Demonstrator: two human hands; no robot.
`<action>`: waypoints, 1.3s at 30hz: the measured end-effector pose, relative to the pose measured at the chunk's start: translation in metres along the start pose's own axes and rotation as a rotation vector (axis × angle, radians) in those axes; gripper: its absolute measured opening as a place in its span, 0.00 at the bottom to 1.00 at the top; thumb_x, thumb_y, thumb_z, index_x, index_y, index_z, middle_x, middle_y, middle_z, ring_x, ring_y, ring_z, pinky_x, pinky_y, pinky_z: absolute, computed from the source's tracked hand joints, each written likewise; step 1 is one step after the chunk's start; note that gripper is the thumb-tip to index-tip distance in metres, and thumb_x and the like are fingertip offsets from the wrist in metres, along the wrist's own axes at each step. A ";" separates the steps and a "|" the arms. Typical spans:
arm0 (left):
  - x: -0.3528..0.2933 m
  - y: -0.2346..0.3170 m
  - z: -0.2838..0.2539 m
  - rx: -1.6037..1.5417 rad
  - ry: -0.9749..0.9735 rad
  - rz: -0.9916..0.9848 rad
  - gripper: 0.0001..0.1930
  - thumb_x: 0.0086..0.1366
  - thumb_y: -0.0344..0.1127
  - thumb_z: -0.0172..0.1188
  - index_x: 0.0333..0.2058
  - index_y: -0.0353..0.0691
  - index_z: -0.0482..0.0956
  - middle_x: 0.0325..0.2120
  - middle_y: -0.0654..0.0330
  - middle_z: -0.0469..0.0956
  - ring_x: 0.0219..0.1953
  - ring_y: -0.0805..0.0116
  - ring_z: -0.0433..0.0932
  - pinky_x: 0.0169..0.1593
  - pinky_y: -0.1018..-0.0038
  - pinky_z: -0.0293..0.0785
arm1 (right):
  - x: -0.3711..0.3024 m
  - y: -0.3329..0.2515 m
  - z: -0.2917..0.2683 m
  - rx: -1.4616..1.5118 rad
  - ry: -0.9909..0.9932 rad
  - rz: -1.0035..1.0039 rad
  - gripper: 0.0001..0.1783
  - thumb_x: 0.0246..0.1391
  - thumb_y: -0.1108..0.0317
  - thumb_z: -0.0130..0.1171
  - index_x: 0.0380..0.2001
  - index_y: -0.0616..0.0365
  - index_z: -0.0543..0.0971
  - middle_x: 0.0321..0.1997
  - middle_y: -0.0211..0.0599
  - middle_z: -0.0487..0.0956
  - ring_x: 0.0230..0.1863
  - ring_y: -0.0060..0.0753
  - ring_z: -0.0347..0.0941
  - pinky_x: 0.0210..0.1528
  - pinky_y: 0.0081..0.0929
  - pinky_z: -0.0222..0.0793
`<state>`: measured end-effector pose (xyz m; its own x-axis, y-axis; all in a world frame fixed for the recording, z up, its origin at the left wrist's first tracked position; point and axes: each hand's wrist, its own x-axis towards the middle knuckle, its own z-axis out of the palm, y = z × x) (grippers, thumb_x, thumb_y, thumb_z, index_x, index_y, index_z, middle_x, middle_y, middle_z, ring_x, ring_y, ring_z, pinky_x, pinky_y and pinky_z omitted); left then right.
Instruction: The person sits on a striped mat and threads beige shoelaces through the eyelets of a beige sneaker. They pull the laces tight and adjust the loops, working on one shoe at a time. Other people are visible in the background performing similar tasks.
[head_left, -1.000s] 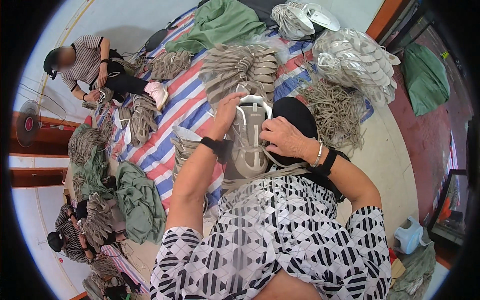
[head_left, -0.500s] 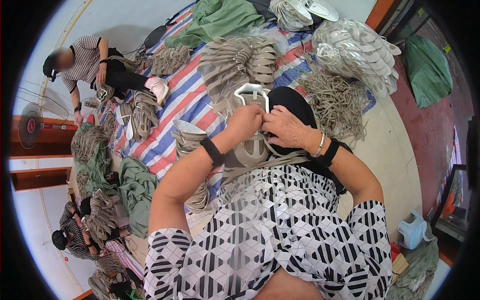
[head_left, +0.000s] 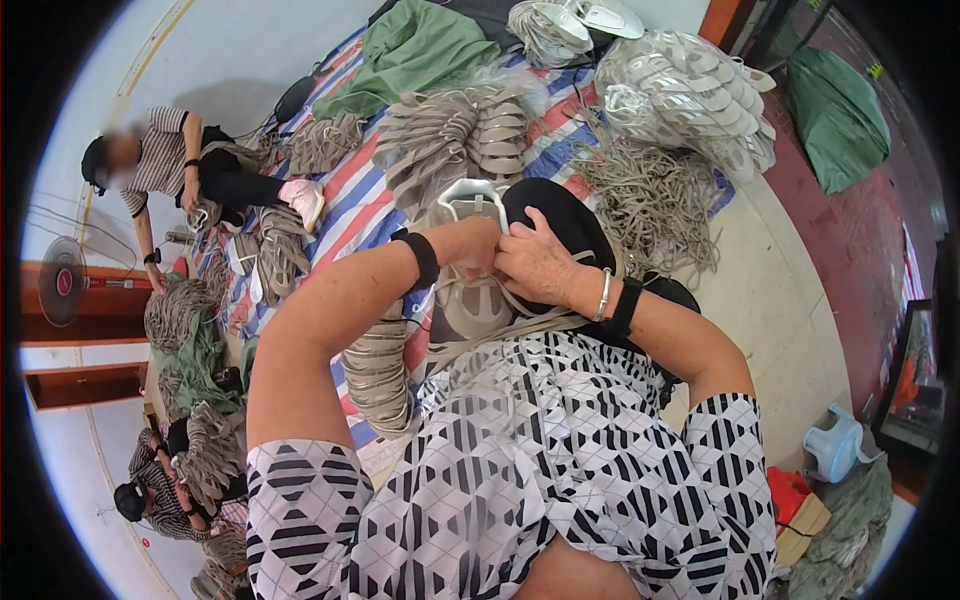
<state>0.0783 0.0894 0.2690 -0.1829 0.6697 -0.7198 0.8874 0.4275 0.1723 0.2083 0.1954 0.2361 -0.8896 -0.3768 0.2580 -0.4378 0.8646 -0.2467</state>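
Observation:
A beige shoe upper with a white-lined collar lies on my lap, its toe toward me. Over its middle, my left hand is closed with curled fingers; what they grip is hidden. My right hand pinches at the upper's right edge, its index finger raised. The two hands meet at the lacing area. Beige laces lie across my lap below the toe, and a strand runs up near my right hand.
Beyond my knees, stacked uppers rest on a striped sheet, beside a lace heap and a wrapped bundle of uppers. Nested uppers stand left. Two people sit at left near a fan. A blue stool stands right.
My left elbow has swung outward and the left hand has turned and moved lower over the upper. My right index finger has lifted. The whole view has shifted slightly.

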 end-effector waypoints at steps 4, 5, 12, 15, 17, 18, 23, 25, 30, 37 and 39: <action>0.001 -0.009 0.001 -0.369 -0.079 -0.040 0.08 0.48 0.37 0.65 0.26 0.38 0.83 0.19 0.58 0.82 0.25 0.66 0.82 0.31 0.70 0.74 | 0.001 0.001 0.001 -0.016 0.035 0.033 0.14 0.36 0.60 0.68 0.30 0.48 0.80 0.36 0.28 0.72 0.44 0.35 0.67 0.62 0.54 0.51; 0.003 -0.011 0.001 -0.384 -0.080 -0.007 0.08 0.49 0.37 0.65 0.25 0.38 0.83 0.18 0.58 0.81 0.24 0.67 0.81 0.31 0.71 0.74 | 0.002 0.002 0.001 -0.026 0.043 0.026 0.14 0.36 0.60 0.69 0.30 0.48 0.80 0.36 0.28 0.72 0.44 0.35 0.67 0.62 0.55 0.51; 0.011 -0.013 -0.003 -0.266 -0.166 0.037 0.09 0.51 0.38 0.64 0.26 0.38 0.83 0.17 0.60 0.81 0.22 0.71 0.80 0.29 0.73 0.73 | 0.000 0.005 -0.001 0.008 0.046 0.005 0.14 0.37 0.58 0.69 0.29 0.48 0.80 0.34 0.28 0.72 0.45 0.34 0.66 0.63 0.56 0.50; 0.011 -0.011 -0.005 -0.258 -0.157 0.020 0.10 0.51 0.36 0.66 0.27 0.35 0.82 0.18 0.58 0.81 0.23 0.68 0.81 0.30 0.71 0.74 | 0.001 0.007 -0.002 -0.004 0.020 0.006 0.14 0.37 0.58 0.69 0.29 0.48 0.80 0.34 0.28 0.71 0.44 0.34 0.67 0.63 0.56 0.50; 0.012 -0.009 -0.005 -0.232 -0.143 0.011 0.10 0.51 0.36 0.66 0.27 0.34 0.82 0.17 0.57 0.80 0.24 0.66 0.81 0.30 0.70 0.74 | 0.002 0.010 0.000 0.002 0.032 -0.014 0.12 0.39 0.59 0.68 0.29 0.48 0.80 0.34 0.28 0.71 0.44 0.34 0.67 0.63 0.55 0.51; 0.011 -0.010 -0.005 -0.231 -0.137 0.013 0.10 0.52 0.36 0.66 0.27 0.34 0.81 0.17 0.57 0.80 0.24 0.65 0.81 0.30 0.70 0.74 | 0.002 0.011 0.002 0.010 0.057 -0.041 0.12 0.39 0.59 0.68 0.28 0.48 0.80 0.34 0.28 0.71 0.43 0.34 0.67 0.62 0.54 0.51; -0.009 -0.017 0.010 -0.429 0.147 0.178 0.11 0.60 0.38 0.60 0.26 0.36 0.79 0.16 0.59 0.78 0.18 0.71 0.76 0.22 0.74 0.69 | -0.004 0.020 0.004 0.115 0.097 -0.061 0.07 0.43 0.60 0.64 0.26 0.48 0.80 0.31 0.29 0.72 0.43 0.36 0.68 0.62 0.48 0.54; -0.024 -0.021 0.024 -1.088 0.410 0.057 0.11 0.63 0.39 0.58 0.29 0.37 0.77 0.15 0.63 0.75 0.15 0.76 0.71 0.19 0.78 0.63 | -0.005 0.021 0.000 0.143 0.072 -0.026 0.07 0.47 0.60 0.61 0.29 0.48 0.81 0.33 0.30 0.75 0.43 0.36 0.70 0.61 0.46 0.54; -0.033 -0.002 0.066 -1.576 0.882 0.120 0.09 0.67 0.37 0.55 0.35 0.36 0.74 0.23 0.66 0.75 0.25 0.80 0.73 0.29 0.83 0.69 | 0.016 0.018 -0.016 0.615 0.130 0.348 0.13 0.51 0.61 0.58 0.34 0.60 0.79 0.22 0.41 0.79 0.25 0.43 0.77 0.36 0.38 0.71; -0.028 0.013 0.088 -1.494 1.319 0.093 0.08 0.66 0.34 0.50 0.42 0.39 0.70 0.22 0.71 0.67 0.21 0.85 0.61 0.26 0.86 0.57 | 0.029 0.023 0.000 1.405 -0.152 0.667 0.11 0.56 0.65 0.53 0.28 0.63 0.77 0.20 0.34 0.77 0.19 0.23 0.73 0.20 0.21 0.68; -0.029 0.013 0.092 -1.667 1.317 0.158 0.09 0.65 0.34 0.46 0.42 0.41 0.70 0.21 0.70 0.64 0.19 0.84 0.57 0.24 0.85 0.55 | -0.001 0.057 -0.006 1.489 0.086 0.717 0.09 0.56 0.67 0.53 0.28 0.62 0.78 0.22 0.35 0.78 0.20 0.23 0.73 0.20 0.19 0.68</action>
<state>0.1336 0.0195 0.2307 -0.9350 0.3547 0.0031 -0.0554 -0.1546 0.9864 0.1849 0.2468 0.2276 -0.9654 -0.0048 -0.2608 0.2547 -0.2324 -0.9387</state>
